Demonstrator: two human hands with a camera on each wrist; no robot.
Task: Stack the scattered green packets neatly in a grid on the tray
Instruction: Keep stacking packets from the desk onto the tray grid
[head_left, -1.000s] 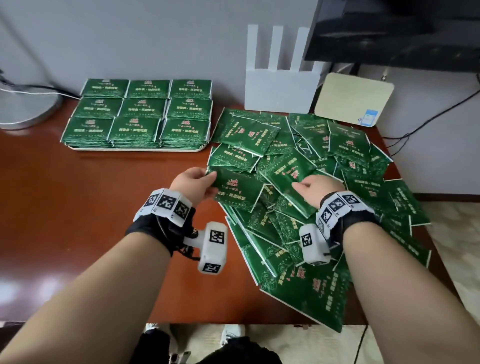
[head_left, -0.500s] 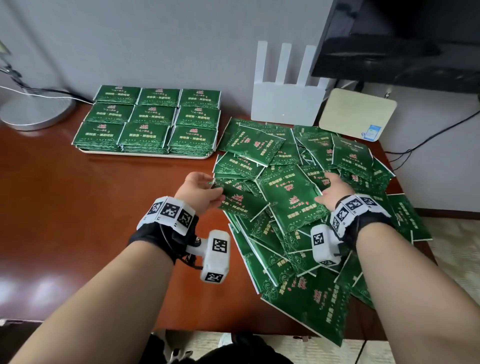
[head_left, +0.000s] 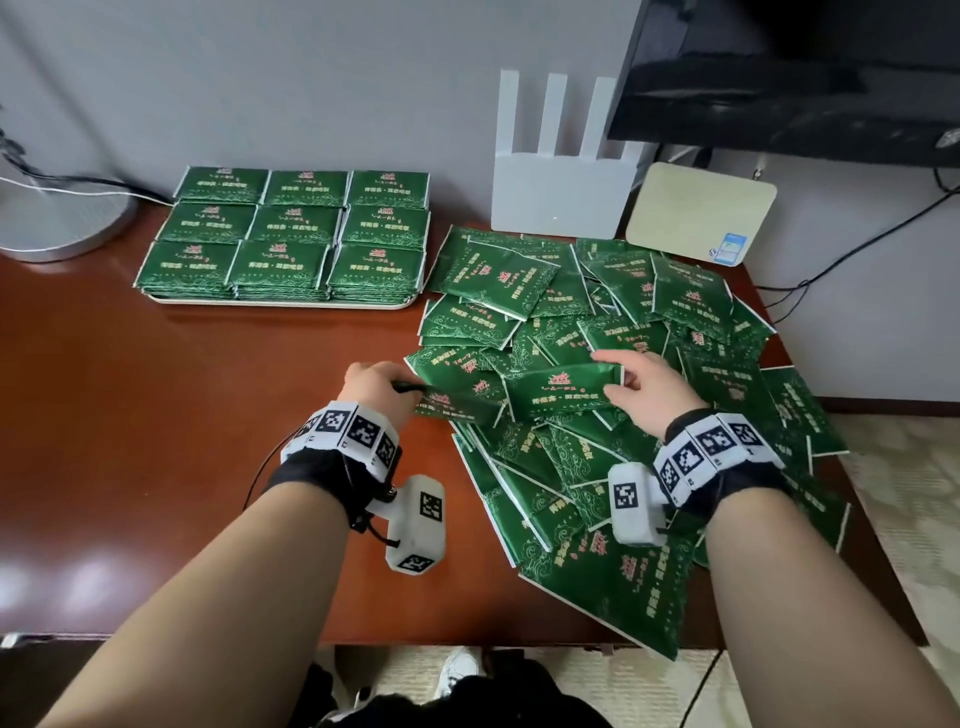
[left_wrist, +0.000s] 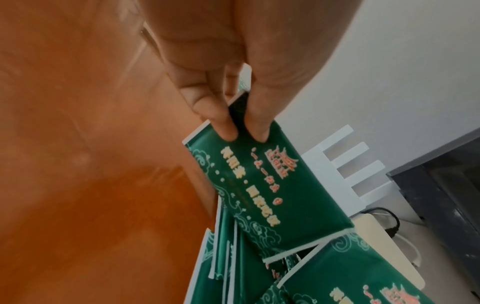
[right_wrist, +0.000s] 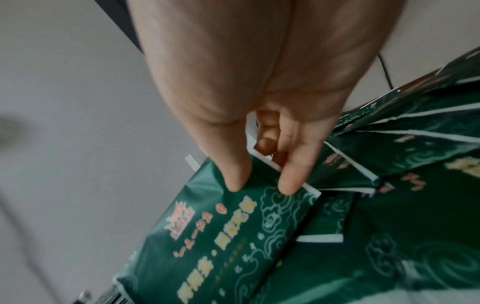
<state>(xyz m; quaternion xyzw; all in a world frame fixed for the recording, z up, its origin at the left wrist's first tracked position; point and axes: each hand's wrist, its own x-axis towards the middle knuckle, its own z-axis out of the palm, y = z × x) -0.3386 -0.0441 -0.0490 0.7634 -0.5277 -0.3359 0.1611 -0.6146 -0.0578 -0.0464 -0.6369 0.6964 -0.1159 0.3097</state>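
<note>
Nine squared stacks of green packets (head_left: 291, 236) sat in a three-by-three grid on the pale tray (head_left: 280, 304) at the far left of the glossy reddish-brown surface (head_left: 130, 415). Each packet was a flat, dark green foil rectangle with a thin white edge, pale swirling cloud lines, a red crest and yellow and red print.

Right of the tray, a loose pile of the same packets (head_left: 649, 332) covered the right side of the surface, lying overlapped at all angles, with some hanging past the near edge.

At the near left side of that pile, the left hand (head_left: 376, 389) formed a pinching grip on the short end of one packet (left_wrist: 262, 185), thumb on one face and fingertips (left_wrist: 226, 131) on the other, the packet lifted off the surface. Just right of it, the right hand (head_left: 649, 387) pinched the short end of a second packet (head_left: 561, 392), thumb and index finger pressed on its printed face and the other fingers curled behind; this packet was bowed and raised above the pile.

Behind the pile stood a white router (head_left: 561, 192) and a cream box (head_left: 701, 213) against the wall.
</note>
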